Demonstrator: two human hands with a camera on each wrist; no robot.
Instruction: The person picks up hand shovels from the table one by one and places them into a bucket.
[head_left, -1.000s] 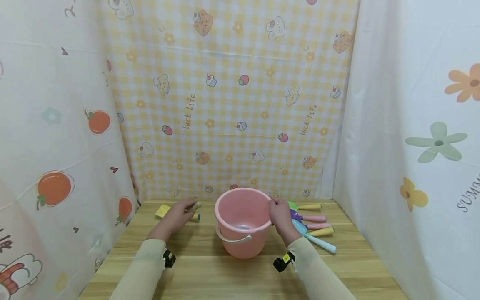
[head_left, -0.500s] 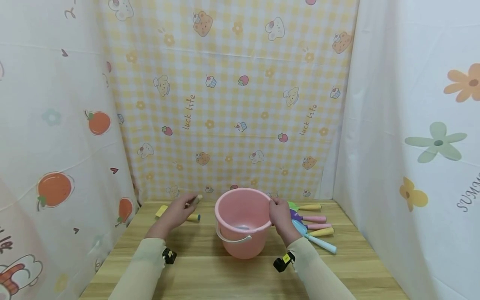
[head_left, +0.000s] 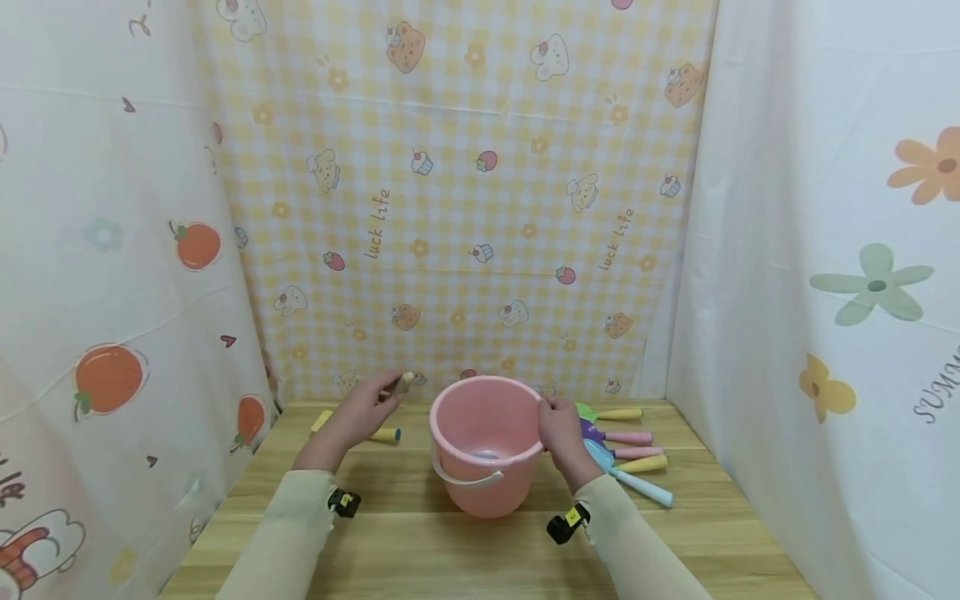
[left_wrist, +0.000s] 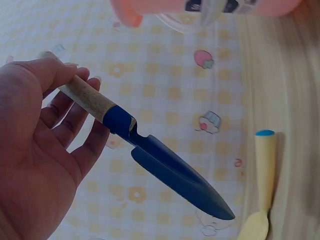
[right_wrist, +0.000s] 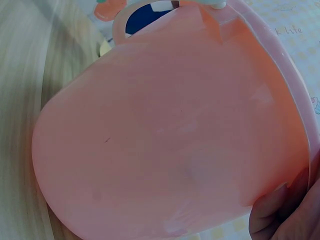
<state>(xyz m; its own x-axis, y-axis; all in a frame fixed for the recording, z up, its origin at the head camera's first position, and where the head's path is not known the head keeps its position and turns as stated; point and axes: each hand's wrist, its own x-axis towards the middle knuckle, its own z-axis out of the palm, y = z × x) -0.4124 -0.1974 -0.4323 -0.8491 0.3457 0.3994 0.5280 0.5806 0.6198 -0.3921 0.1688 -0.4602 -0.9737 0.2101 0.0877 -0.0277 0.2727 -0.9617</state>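
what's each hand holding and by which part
Left hand: the trowel, by its handle. Right hand: the bucket, by its rim.

Head camera: above and on the near side of the pink bucket [head_left: 487, 497], facing forward and down, set back with the whole bucket in frame. Left wrist camera [head_left: 345, 502]: near-left of the bucket, turned sideways, facing the cloth [head_left: 450, 200] behind it. Right wrist camera [head_left: 568, 524]: near-right, facing the bucket's wall at close range. All views share the bucket.
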